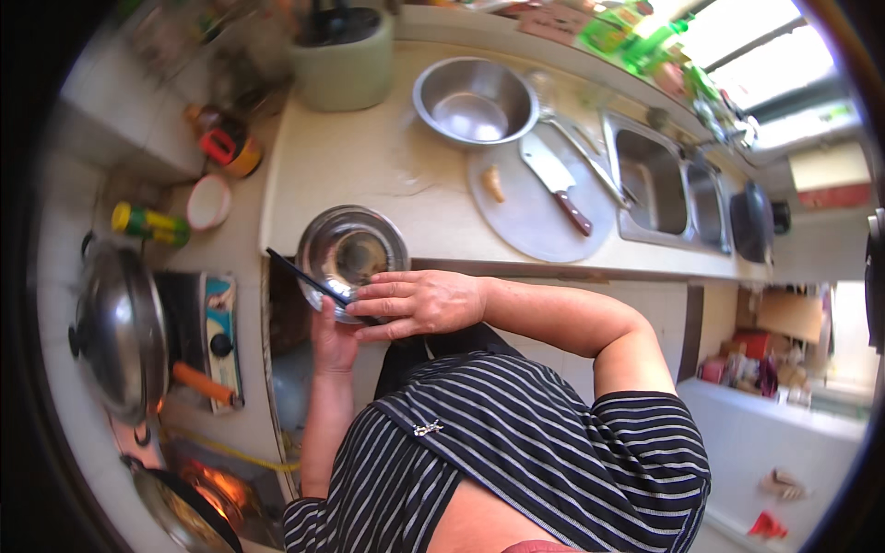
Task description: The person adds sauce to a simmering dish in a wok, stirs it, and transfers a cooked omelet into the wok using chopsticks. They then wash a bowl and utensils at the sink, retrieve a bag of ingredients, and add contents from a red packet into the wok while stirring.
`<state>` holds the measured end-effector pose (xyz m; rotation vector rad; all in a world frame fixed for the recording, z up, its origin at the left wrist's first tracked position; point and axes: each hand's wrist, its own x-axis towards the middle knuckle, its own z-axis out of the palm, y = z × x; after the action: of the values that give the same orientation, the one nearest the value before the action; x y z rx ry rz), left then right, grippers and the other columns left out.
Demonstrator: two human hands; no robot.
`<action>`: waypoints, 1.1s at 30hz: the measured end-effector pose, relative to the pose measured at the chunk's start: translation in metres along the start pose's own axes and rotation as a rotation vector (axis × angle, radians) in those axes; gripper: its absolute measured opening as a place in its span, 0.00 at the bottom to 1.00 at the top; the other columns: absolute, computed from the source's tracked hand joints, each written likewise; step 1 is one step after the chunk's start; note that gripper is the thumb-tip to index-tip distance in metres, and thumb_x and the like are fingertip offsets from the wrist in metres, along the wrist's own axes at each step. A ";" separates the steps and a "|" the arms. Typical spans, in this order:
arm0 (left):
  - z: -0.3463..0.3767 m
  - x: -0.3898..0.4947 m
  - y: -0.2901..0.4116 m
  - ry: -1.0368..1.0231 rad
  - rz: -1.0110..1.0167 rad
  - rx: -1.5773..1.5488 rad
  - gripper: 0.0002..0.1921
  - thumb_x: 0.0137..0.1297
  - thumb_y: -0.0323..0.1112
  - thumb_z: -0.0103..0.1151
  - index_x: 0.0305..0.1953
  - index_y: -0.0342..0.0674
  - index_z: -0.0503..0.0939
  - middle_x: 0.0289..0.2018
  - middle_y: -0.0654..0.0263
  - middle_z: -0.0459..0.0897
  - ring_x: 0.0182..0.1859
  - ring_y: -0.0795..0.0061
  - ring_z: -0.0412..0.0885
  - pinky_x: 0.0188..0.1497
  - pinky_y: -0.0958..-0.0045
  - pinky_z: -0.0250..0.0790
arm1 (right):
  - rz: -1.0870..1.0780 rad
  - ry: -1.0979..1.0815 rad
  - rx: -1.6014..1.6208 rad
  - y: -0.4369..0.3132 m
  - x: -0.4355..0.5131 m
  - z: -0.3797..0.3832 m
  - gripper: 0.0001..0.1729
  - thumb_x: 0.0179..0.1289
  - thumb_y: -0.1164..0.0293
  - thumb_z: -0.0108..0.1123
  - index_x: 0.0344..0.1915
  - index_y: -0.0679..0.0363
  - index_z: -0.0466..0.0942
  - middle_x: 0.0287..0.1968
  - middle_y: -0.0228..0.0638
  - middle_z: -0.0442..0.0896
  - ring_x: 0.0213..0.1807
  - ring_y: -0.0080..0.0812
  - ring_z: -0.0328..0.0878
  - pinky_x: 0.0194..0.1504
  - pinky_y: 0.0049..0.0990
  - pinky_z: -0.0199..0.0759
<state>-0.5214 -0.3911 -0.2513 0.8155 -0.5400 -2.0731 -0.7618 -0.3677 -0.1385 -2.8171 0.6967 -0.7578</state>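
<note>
A thin black object, seen almost edge-on, slants over the near side of a steel bowl with something dark at its bottom. What kind of object it is cannot be told. My left hand holds it from below, thumb up. The fingers of my right hand lie across its lower end; their undersides are hidden, so a grip cannot be made out. On a round translucent cutting board to the right lie a cleaver with a brown handle and a piece of ginger-like root.
A larger steel bowl stands farther back, left of a double sink. At left are a lidded wok, a portable stove, a green bottle and a white bowl. Lower left, a pan sits beside a lit burner.
</note>
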 end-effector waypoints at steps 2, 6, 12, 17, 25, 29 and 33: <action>0.014 0.017 0.006 -0.058 -0.022 0.012 0.31 0.68 0.52 0.59 0.65 0.41 0.65 0.57 0.64 0.75 0.56 0.68 0.76 0.58 0.64 0.71 | 0.131 0.003 0.025 0.000 -0.016 -0.018 0.38 0.52 0.68 0.63 0.65 0.52 0.66 0.66 0.46 0.67 0.66 0.47 0.67 0.69 0.43 0.62; 0.030 0.043 -0.001 -0.090 -0.096 -0.007 0.38 0.65 0.53 0.62 0.69 0.40 0.61 0.63 0.61 0.71 0.64 0.62 0.70 0.66 0.57 0.64 | 0.512 0.187 -0.052 -0.006 -0.081 -0.037 0.35 0.47 0.73 0.64 0.60 0.51 0.72 0.61 0.43 0.73 0.59 0.44 0.75 0.60 0.39 0.70; 0.066 0.056 -0.024 -0.050 -0.096 0.046 0.42 0.63 0.64 0.57 0.69 0.43 0.60 0.65 0.62 0.70 0.64 0.62 0.72 0.65 0.56 0.66 | 1.066 0.719 -0.289 0.024 -0.251 -0.112 0.20 0.48 0.86 0.58 0.41 0.56 0.83 0.43 0.39 0.84 0.42 0.39 0.84 0.42 0.30 0.79; 0.127 0.056 -0.056 0.045 -0.013 -0.016 0.36 0.65 0.58 0.59 0.67 0.43 0.65 0.61 0.62 0.75 0.60 0.64 0.75 0.60 0.61 0.72 | 1.548 0.975 -0.289 0.138 -0.491 -0.177 0.14 0.58 0.72 0.57 0.43 0.58 0.85 0.42 0.42 0.87 0.43 0.35 0.85 0.46 0.29 0.77; 0.256 0.048 -0.126 0.623 0.094 -0.178 0.28 0.68 0.55 0.56 0.63 0.49 0.71 0.58 0.65 0.78 0.54 0.67 0.80 0.43 0.68 0.81 | 1.934 0.608 -0.336 0.289 -0.706 -0.242 0.31 0.58 0.52 0.56 0.59 0.54 0.75 0.52 0.41 0.83 0.53 0.40 0.80 0.53 0.36 0.72; 0.244 0.046 -0.133 0.066 0.004 -0.316 0.31 0.71 0.59 0.47 0.66 0.43 0.66 0.63 0.57 0.73 0.62 0.58 0.74 0.61 0.55 0.71 | 1.811 0.562 -0.542 0.328 -0.802 -0.253 0.36 0.53 0.45 0.63 0.56 0.57 0.77 0.51 0.45 0.83 0.56 0.47 0.79 0.56 0.38 0.70; 0.279 0.050 -0.143 0.384 0.049 -0.202 0.30 0.71 0.60 0.46 0.64 0.46 0.70 0.58 0.59 0.78 0.56 0.61 0.80 0.49 0.61 0.80 | 1.879 0.435 -0.722 0.356 -0.812 -0.238 0.34 0.50 0.48 0.67 0.52 0.58 0.77 0.48 0.43 0.84 0.52 0.46 0.80 0.54 0.38 0.71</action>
<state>-0.8191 -0.3263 -0.1632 1.0343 -0.1372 -1.8274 -1.6458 -0.3039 -0.3791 -0.9240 3.1372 -0.5808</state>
